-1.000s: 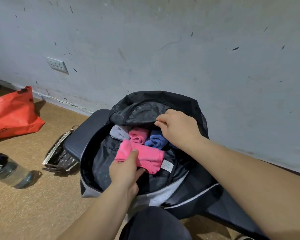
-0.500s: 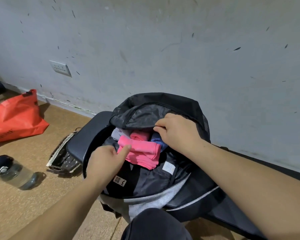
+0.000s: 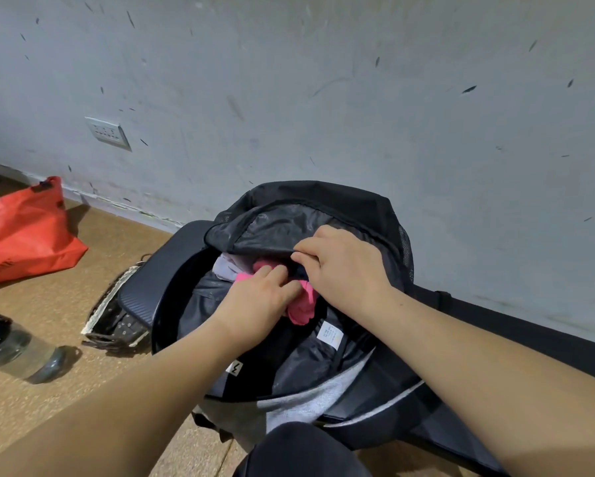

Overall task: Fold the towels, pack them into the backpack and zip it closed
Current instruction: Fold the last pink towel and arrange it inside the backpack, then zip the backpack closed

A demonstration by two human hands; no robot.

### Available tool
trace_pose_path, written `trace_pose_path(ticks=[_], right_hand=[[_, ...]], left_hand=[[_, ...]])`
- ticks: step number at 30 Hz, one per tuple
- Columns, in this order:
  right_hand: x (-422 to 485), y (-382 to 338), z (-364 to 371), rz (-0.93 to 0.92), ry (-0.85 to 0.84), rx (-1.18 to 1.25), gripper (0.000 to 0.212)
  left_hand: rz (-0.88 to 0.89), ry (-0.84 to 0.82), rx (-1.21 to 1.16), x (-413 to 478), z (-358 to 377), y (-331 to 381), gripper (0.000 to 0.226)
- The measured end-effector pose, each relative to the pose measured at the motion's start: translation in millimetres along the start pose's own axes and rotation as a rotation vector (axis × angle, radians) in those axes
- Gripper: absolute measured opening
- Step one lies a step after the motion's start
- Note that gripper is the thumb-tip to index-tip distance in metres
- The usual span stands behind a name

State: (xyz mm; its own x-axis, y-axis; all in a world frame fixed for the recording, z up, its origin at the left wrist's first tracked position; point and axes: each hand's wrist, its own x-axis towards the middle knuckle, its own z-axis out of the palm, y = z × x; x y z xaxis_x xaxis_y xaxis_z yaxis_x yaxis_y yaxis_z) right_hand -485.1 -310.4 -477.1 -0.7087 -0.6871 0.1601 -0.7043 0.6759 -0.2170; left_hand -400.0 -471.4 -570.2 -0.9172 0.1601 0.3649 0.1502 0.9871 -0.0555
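Left hand (image 3: 254, 301) has pushed pink towel (image 3: 303, 308) deeper into backpack (image 3: 323, 201).

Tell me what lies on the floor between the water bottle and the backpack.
In the head view, a dark patterned item with a pale edge lies between the water bottle and the backpack, close against a black ribbed panel.

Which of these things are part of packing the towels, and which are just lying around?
Part of the job: backpack, pink towel under the left hand, grey towel inside, right hand pinching the backpack's flap.
Lying about: red bag, water bottle, patterned pouch beside the backpack, wall socket.
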Motion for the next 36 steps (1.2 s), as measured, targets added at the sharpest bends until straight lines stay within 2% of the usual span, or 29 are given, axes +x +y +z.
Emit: trace_pose_path(ticks=[7, 10, 12, 13, 14, 16, 17, 19, 21, 24, 26, 28, 30, 32, 33, 36], right_hand=[[-0.5, 11.1, 3.0, 0.024, -0.018, 0.021, 0.031], [-2.5, 9.4, 1.1, 0.011, -0.102, 0.054, 0.033], [-6.6, 6.4, -3.3, 0.002, -0.143, 0.12, 0.038], [-8.1, 6.4, -6.3, 0.014, -0.089, 0.16, 0.04], [-7.0, 9.4, -8.1, 0.042, 0.034, 0.161, 0.038], [0.1, 24.0, -7.6, 0.205, 0.201, 0.064, 0.034], [3.8, 33.0, -8.5, 0.342, 0.15, 0.105, 0.046], [5.0, 44.3, -11.0, 0.613, -0.042, 0.383, 0.062], [-2.1, 46.5, -14.0, 0.7, -0.092, 0.58, 0.054], [-7.9, 42.4, -22.2, 0.622, 0.021, 0.616, 0.048], [-10.3, 32.9, -35.2, 0.536, 0.093, 0.727, 0.038], [-16.2, 20.2, -47.2, 0.402, 0.132, 0.776, 0.018], [-31.5, 5.5, -60.4, 0.213, 0.119, 0.718, 0.014], [-49.2, -1.5, -62.4, -0.019, 0.003, 0.635, 0.017], [-58.2, -3.4, -59.5, -0.087, -0.129, 0.579, 0.017], [-76.1, -11.1, -50.9, -0.069, -0.648, 0.385, 0.024]], left_hand=[[-0.214, -0.017, -0.206, -9.3, 13.4, 4.1, 0.028], [-0.212, -0.073, -0.357, -23.0, -7.1, -1.8, 0.031], [-0.267, -0.028, -0.399, -30.5, -28.9, -9.1, 0.03], [-0.317, 0.023, -0.384, -32.3, -39.1, -15.7, 0.029], [-0.369, 0.069, -0.366, -33.0, -48.5, -22.9, 0.026], [-0.441, 0.122, -0.361, -32.4, -63.2, -35.7, 0.025], [-0.455, 0.137, -0.37, -32.0, -68.5, -38.7, 0.026], [-0.466, 0.133, -0.401, -34.1, -74.5, -38.1, 0.027], [-0.464, 0.11, -0.448, -37.7, -76.9, -32.9, 0.028], [-0.458, 0.07, -0.478, -39.1, -82.2, -28.2, 0.031], [-0.463, 0.083, -0.466, -35.5, -89.6, -26.1, 0.039], [-0.487, 0.158, -0.456, -30.8, -101.2, -22.1, 0.048], [-0.533, 0.277, -0.465, -27.1, -115.4, -18.7, 0.053], [-0.581, 0.371, -0.482, -26.9, -131.7, -16.9, 0.054], [-0.606, 0.39, -0.507, -27.9, -140.5, -15.7, 0.052], [-0.693, 0.3, -0.59, -35.1, -155.6, -15.9, 0.043]])
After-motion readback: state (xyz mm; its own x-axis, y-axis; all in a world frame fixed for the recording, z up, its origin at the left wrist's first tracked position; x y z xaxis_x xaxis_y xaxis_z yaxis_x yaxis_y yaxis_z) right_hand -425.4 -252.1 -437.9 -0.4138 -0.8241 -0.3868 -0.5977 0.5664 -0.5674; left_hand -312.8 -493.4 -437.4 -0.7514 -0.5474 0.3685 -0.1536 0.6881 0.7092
